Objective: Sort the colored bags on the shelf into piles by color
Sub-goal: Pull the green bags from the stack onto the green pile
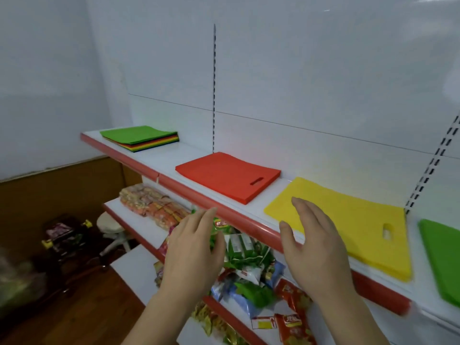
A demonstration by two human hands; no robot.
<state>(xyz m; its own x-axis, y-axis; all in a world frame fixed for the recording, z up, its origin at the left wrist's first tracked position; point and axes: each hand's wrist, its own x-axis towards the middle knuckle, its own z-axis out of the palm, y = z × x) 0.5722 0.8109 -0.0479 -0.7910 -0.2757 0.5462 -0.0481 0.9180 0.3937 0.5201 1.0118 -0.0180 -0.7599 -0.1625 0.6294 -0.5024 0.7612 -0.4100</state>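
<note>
Now hands: left hand [193, 250] and right hand [316, 247] spread flat, holding nothing.
Risk: yellow pile [348, 225] hangs over shelf edge [249, 226]; a bump drops it.

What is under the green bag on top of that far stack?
Under the green bag, the mixed stack shows only edges: red, yellow, orange, green and dark layers. Their faces and count are covered.

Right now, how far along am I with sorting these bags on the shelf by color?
Partly done. Three piles are started on the top shelf: a red pile, a yellow pile and a green pile at the right edge. In hand: nothing; your left hand and right hand are open and hold no bag. Left: the mixed stack at the far left, green on top with other colors beneath, is unsorted.
</note>
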